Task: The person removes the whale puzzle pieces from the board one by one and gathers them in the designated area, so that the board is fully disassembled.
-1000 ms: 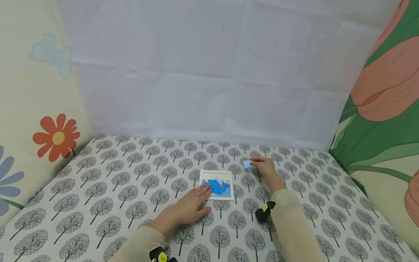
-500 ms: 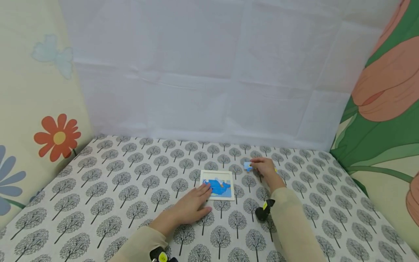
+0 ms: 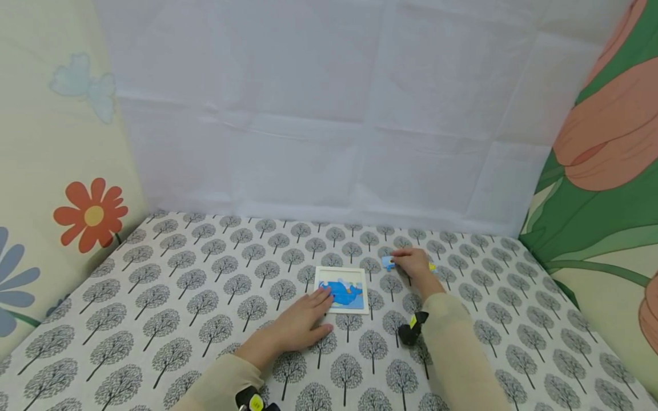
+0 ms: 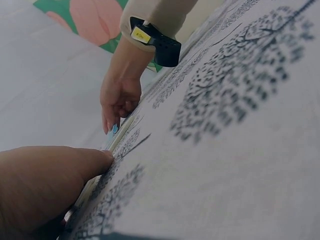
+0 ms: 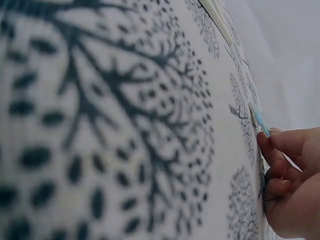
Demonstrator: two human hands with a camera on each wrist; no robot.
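Observation:
A white-framed jigsaw puzzle with a blue whale-like picture lies on the cloth; a pale strip of bare backing shows along its far side. My left hand rests on the puzzle's left edge, fingers straight, fingertips over the blue picture. Beyond the frame to the right, my right hand pinches a light-blue puzzle piece between thumb and fingers. In the right wrist view that piece is seen nearly edge-on, tilted close to the cloth. Something yellow peeks out behind the right hand, mostly hidden by it.
The table is covered by a white cloth printed with black trees. A white sheet hangs behind it, and floral panels stand at both sides. Each wrist wears a black strap camera.
My right hand has shifted slightly to the left with the light-blue piece, so more of the yellow thing behind it shows. The left hand and the puzzle frame have stayed in place.

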